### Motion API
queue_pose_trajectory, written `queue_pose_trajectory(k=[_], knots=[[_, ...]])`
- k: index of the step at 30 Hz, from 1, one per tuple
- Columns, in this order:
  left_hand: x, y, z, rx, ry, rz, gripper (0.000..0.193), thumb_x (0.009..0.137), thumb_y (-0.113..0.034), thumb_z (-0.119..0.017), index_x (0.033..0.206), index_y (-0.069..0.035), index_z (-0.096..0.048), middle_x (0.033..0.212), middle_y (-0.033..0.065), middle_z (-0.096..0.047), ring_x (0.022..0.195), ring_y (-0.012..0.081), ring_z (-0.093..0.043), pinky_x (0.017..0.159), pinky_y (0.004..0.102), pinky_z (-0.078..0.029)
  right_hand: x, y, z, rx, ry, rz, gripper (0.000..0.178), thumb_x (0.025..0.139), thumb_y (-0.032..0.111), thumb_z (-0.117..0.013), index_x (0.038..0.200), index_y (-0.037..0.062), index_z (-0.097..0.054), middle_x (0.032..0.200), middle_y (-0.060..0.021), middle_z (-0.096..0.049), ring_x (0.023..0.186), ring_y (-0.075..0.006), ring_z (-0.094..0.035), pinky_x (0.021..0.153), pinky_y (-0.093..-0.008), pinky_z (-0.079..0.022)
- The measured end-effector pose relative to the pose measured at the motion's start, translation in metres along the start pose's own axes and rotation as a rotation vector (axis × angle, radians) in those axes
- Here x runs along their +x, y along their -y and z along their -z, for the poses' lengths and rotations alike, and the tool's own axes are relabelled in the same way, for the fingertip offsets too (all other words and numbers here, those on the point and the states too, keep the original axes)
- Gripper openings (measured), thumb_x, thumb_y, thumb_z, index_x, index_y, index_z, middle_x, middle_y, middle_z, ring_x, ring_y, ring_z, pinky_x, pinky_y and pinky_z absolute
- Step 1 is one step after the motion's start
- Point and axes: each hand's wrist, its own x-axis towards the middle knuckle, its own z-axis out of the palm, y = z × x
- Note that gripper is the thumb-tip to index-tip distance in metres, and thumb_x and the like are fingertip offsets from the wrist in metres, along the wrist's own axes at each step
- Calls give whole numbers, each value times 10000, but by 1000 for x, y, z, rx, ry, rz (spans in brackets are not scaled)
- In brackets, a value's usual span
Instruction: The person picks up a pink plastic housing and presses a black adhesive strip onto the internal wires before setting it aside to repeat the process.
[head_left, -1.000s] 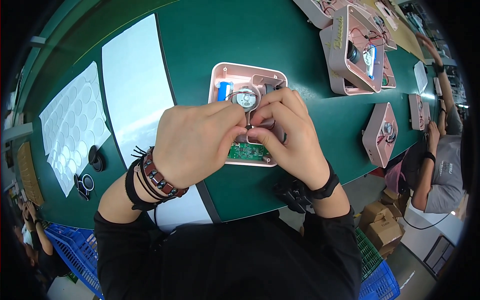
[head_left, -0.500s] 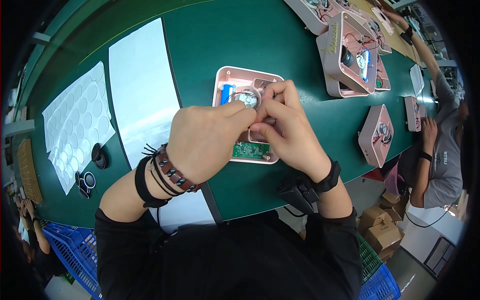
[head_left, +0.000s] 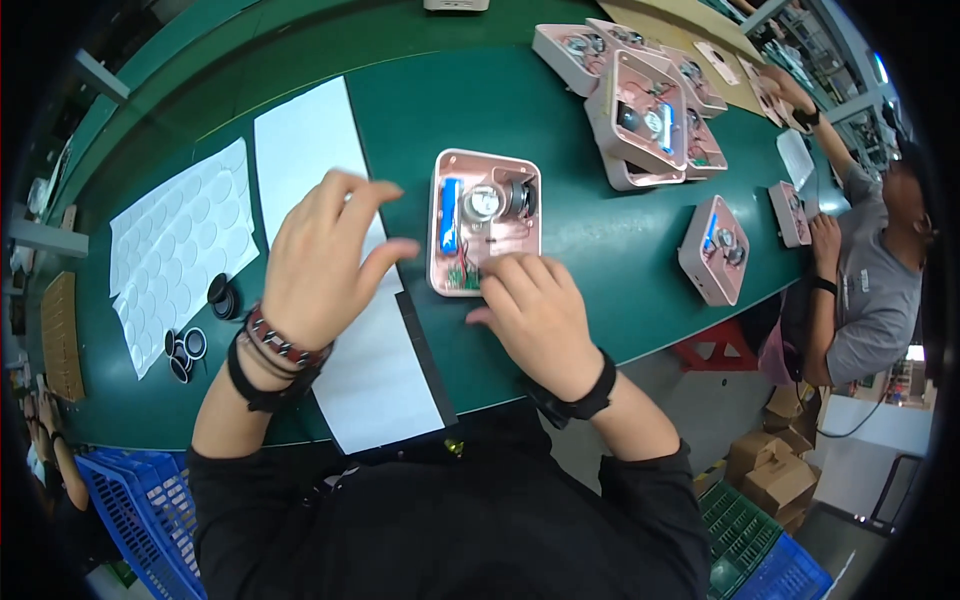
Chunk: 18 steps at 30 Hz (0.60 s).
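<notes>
A pink open casing (head_left: 512,160) lies on the green table in front of me. In it are a blue cylindrical battery (head_left: 450,215), a round silver speaker magnet (head_left: 484,203), a black round part (head_left: 521,198) and a green circuit board (head_left: 460,277) with thin red wires. My left hand (head_left: 322,250) hovers left of the casing, above a white sheet, with thumb and fingers apart and nothing in it. My right hand (head_left: 540,315) rests its fingertips over the near right corner of the casing, partly hiding the circuit board. Its thumb stands apart in front of the near wall.
Stacked pink casings (head_left: 640,115) stand at the far right, with another casing (head_left: 713,250) nearer. At left lie a sheet of round stickers (head_left: 190,245), black rings (head_left: 222,297) and a long white sheet (head_left: 375,385). A co-worker (head_left: 870,290) sits at right; blue crates (head_left: 140,500) stand below left.
Both hands were close together inside the casing, working at the wires. They have parted: the left moved off leftward, the right drew back to the near corner. The casing's inside is now uncovered.
</notes>
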Motion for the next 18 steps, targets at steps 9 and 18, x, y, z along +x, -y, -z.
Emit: queue_pose_trajectory(k=[9, 18], knots=[[-76, 49, 5, 188, 475, -35, 879, 618, -439, -825, 1373, -139, -490, 1489, 115, -387, 1384, 340, -345, 1082, 458, -312, -85, -23, 61, -254, 50, -305, 172, 682, 74, -661, 821, 42, -564, 897, -81, -573, 877, -279, -588, 756, -391, -476], [-66, 71, -6, 69, 492, 0, 800, 682, -504, -784, 1365, -193, -508, 1501, 97, -372, 1405, 321, -306, 1094, 483, -265, 75, 7, 63, -450, -95, 111, 355, 719, 159, -732, 1041, 89, -600, 1048, -78, -588, 976, -288, -583, 890, -437, -447]])
